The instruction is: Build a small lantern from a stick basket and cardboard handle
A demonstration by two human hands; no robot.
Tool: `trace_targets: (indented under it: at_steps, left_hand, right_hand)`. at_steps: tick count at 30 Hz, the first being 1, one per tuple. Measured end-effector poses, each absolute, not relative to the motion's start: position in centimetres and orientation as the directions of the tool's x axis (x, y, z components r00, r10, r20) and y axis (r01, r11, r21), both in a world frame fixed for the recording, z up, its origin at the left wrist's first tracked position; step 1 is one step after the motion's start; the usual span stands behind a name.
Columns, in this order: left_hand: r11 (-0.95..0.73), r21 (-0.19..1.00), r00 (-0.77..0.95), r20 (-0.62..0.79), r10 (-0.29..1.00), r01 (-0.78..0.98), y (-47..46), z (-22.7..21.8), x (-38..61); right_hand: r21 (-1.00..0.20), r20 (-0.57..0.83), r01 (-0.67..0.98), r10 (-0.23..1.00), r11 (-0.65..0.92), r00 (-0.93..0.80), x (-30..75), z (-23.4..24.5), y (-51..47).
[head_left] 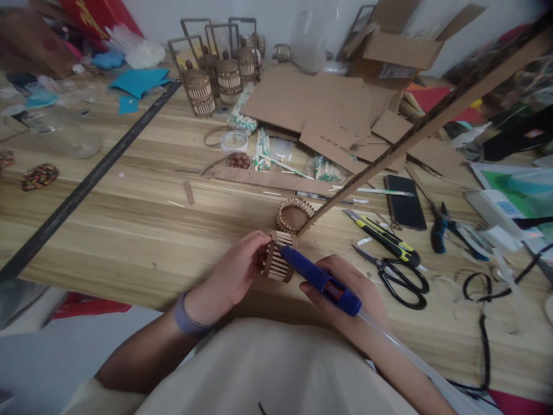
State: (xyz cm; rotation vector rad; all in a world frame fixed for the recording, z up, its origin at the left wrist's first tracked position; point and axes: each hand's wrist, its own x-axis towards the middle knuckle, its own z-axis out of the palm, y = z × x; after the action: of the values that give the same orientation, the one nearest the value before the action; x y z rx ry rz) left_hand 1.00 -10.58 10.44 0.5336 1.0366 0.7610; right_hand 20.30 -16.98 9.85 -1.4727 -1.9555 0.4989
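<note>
My left hand (235, 262) grips a small slatted cylinder (277, 268) made of pale sticks and brown cardboard bands. In my right hand (358, 285) is a blue hot glue gun (319, 276), with a clear glue stick (401, 346) running out of its back end. The gun's nozzle points at the cylinder's upper rim, close to my left fingertips; whether it touches, I cannot tell. Just behind sits a round slatted tray (295, 215) with a cardboard base. A long cardboard strip (380, 158) slants from beside the cylinder to the upper right.
Scissors (400, 279), a yellow-black utility knife (384, 236), a phone (405, 202) and pliers (451, 227) lie to the right. Cardboard sheets (302, 104), a tape roll (234, 140) and brown beads (239, 161) are behind. Several slatted lanterns (228, 80) stand at the back. A dark strip (95, 176) crosses the left.
</note>
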Motion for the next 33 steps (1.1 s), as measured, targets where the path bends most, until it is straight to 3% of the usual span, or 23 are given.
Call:
trace_targets:
  at_steps: [33]
  left_hand:
    - [0.552, 0.783, 0.309, -0.469, 0.827, -0.288, -10.88, 10.55, 1.26]
  right_hand:
    - [-0.502, 0.363, 0.786, 0.912, 0.362, -0.189, 20.20, 10.17, -16.78]
